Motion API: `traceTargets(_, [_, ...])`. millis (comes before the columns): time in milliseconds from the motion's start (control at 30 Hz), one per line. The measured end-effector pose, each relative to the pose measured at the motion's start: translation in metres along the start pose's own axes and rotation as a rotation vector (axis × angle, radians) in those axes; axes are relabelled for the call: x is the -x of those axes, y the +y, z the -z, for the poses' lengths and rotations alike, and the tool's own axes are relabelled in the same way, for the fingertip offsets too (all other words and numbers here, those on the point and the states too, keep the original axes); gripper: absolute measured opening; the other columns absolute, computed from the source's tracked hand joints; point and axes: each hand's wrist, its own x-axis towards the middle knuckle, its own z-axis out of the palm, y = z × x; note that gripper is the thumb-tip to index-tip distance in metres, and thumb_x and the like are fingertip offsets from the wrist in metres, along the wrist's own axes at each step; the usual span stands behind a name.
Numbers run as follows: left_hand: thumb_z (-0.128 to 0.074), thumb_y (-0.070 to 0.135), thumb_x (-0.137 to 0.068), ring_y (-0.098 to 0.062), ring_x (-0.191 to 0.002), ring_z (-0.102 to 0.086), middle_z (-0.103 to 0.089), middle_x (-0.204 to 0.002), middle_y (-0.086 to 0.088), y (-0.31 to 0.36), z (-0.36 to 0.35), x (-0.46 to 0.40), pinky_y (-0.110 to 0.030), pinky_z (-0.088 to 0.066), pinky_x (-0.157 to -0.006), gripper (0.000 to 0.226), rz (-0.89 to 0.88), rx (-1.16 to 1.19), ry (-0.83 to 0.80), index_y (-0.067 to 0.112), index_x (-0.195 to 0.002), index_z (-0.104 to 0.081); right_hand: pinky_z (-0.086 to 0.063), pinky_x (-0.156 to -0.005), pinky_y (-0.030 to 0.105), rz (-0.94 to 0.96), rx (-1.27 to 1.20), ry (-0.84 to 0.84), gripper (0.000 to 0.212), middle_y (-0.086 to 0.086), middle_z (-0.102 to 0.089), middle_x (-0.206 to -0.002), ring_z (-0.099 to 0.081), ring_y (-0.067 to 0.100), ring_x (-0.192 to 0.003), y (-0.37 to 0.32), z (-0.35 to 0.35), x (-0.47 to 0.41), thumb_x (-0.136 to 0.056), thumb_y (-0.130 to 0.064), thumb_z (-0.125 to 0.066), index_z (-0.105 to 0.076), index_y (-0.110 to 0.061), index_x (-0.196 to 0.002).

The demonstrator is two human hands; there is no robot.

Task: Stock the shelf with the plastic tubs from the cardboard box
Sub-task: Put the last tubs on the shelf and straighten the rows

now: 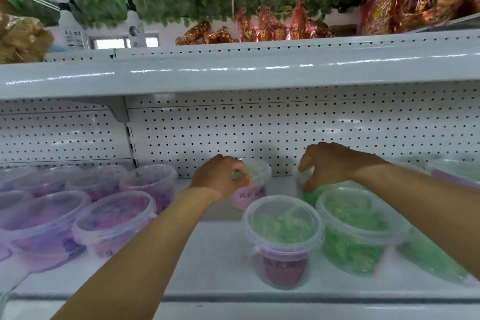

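Far left on the white shelf [226, 262], a cluster of purple-filled tubs [114, 221] already sits in rows, lids on, packed close together, so that section looks stocked. A bare strip of shelf opens up to their right.

Now to the middle: the left hand [220, 177] reaches to the back row, fingers curled over the rim of a pink-labelled tub [250, 190] that stands on the shelf right against the pegboard back wall [259, 132]. It grips that tub from above; whether it is setting it down or nudging it into line cannot be told from here.

In front of it stands another lidded tub [283, 239], green on top, dark pink label, close to the shelf's front edge.

Moving right, the right hand [327, 166] comes down on a green tub at the back [309, 193], thumb and fingers pinching its near edge. That tub is mostly hidden behind a large green tub [355, 229] in the front row. More green tubs trail off towards the right edge, blurred.

As a judgement: stocking is well along, with both colour groups forming rows, and the two back-row tubs are being placed now. The gap in the middle still wants filling. The cardboard box is out of view, so how many tubs remain cannot be told.
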Motion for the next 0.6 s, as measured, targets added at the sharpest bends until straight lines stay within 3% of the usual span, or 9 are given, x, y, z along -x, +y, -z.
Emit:
traceTargets(67, [-0.064, 0.053, -0.080, -0.014, -0.104, -0.056, -0.066, -0.108, 0.012, 0.002, 0.000, 0.000, -0.032, -0.047, -0.087, 0.024, -0.017, -0.068, 0.041, 0.035, -0.096, -0.070, -0.053, -0.080, 0.038, 0.033, 0.025, 0.067, 0.042, 0.014, -0.070, -0.102, -0.065, 0.033, -0.094, -0.004, -0.003, -0.009, -0.067, -0.029, -0.072, -0.069, -0.003, -0.099])
traceTargets(167, [-0.063, 0.059, -0.078, -0.016, -0.105, -0.054, -0.065, -0.108, 0.010, 0.003, 0.003, 0.000, -0.033, -0.045, -0.088, 0.030, -0.030, -0.091, 0.051, 0.034, -0.094, -0.068, -0.054, -0.067, 0.033, 0.034, -0.031, 0.125, 0.016, 0.015, -0.065, -0.075, -0.063, 0.033, -0.070, -0.010, -0.003, -0.017, -0.068, -0.018, -0.058, -0.068, -0.005, -0.072])
traceTargets(267, [-0.060, 0.070, -0.073, -0.020, -0.108, -0.049, -0.058, -0.111, 0.005, 0.012, -0.003, 0.000, -0.036, -0.042, -0.090, 0.053, -0.038, -0.233, 0.021, 0.028, -0.104, -0.061, -0.042, -0.060, 0.032, -0.002, -0.130, 0.111, 0.019, 0.012, -0.047, -0.063, -0.043, 0.029, -0.058, -0.008, 0.001, -0.016, -0.069, -0.021, -0.056, -0.049, -0.011, -0.055])
traceTargets(300, [-0.059, 0.071, -0.072, -0.023, -0.109, -0.048, -0.055, -0.113, 0.001, 0.017, -0.007, 0.000, -0.037, -0.043, -0.088, 0.061, -0.042, -0.286, 0.020, 0.023, -0.110, -0.056, -0.046, -0.065, 0.033, -0.029, -0.153, 0.090, 0.017, 0.010, -0.055, -0.070, -0.051, 0.029, -0.064, -0.006, 0.003, -0.013, -0.073, -0.027, -0.059, -0.057, -0.014, -0.062])
traceTargets(333, [-0.059, 0.070, -0.073, -0.025, -0.110, -0.047, -0.053, -0.117, -0.002, 0.020, -0.011, -0.001, -0.037, -0.043, -0.085, 0.065, -0.053, -0.333, 0.028, 0.020, -0.116, -0.052, -0.050, -0.078, 0.035, -0.050, -0.146, 0.071, 0.020, 0.007, -0.065, -0.091, -0.061, 0.029, -0.083, -0.002, 0.005, -0.010, -0.079, -0.035, -0.061, -0.067, -0.016, -0.083])
traceTargets(400, [-0.059, 0.062, -0.078, -0.029, -0.111, -0.046, -0.052, -0.123, -0.005, 0.022, -0.017, -0.003, -0.037, -0.043, -0.080, 0.066, -0.086, -0.411, 0.041, 0.017, -0.124, -0.044, -0.043, -0.100, 0.035, -0.118, -0.043, 0.009, 0.050, -0.001, -0.054, -0.133, -0.054, 0.022, -0.119, 0.004, 0.007, -0.002, -0.087, -0.051, -0.056, -0.057, -0.022, -0.127])
traceTargets(500, [-0.061, 0.054, -0.081, -0.028, -0.107, -0.050, -0.056, -0.119, -0.004, 0.018, -0.010, -0.001, -0.033, -0.039, -0.074, 0.056, -0.137, -0.406, 0.026, 0.017, -0.120, -0.046, -0.047, -0.098, 0.034, -0.175, -0.097, -0.134, 0.073, -0.003, -0.043, -0.145, -0.051, 0.021, -0.123, 0.012, 0.006, 0.003, -0.083, -0.065, -0.053, -0.042, -0.024, -0.142])
traceTargets(600, [-0.067, 0.040, -0.079, -0.024, -0.100, -0.055, -0.059, -0.112, 0.000, 0.013, 0.005, 0.004, -0.029, -0.038, -0.072, 0.042, -0.147, -0.378, -0.026, 0.019, -0.110, -0.049, -0.043, -0.101, 0.033, -0.142, -0.095, -0.124, 0.086, -0.007, -0.040, -0.146, -0.048, 0.018, -0.125, 0.008, -0.001, 0.004, -0.071, -0.072, -0.060, -0.038, -0.029, -0.143])
